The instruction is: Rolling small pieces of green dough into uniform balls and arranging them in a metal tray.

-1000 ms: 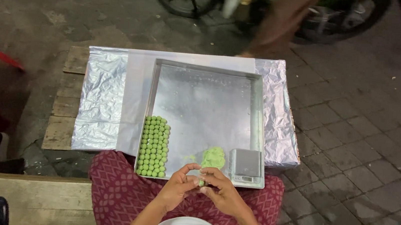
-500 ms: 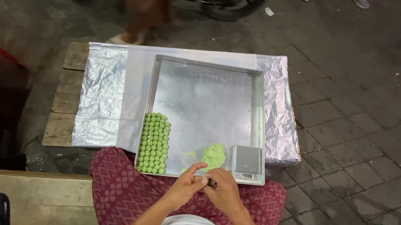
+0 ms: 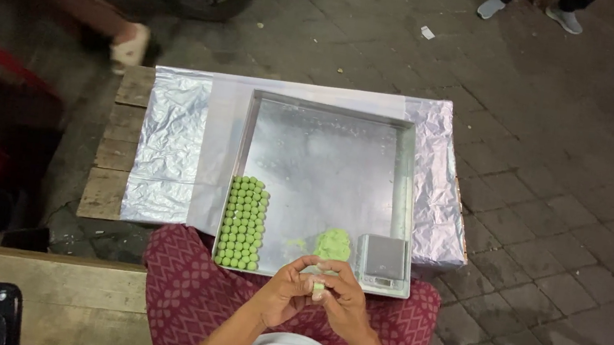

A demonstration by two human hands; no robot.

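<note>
Both hands, left hand (image 3: pixel 285 293) and right hand (image 3: pixel 343 298), have drawn back from the tray (image 3: pixel 329 113); their fingers now pinch a green dough bit (image 3: pixel 318 287) between them, dough lump (image 3: pixel 333 243) just beyond.

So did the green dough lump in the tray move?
No. The green dough lump sits beside the small scale in the metal tray, just as before.

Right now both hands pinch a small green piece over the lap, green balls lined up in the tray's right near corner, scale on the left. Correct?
Not quite. The head view shows the green balls in the metal tray's left near corner and the small scale in the right one. The left hand and right hand do pinch a small green piece over the lap.
</note>
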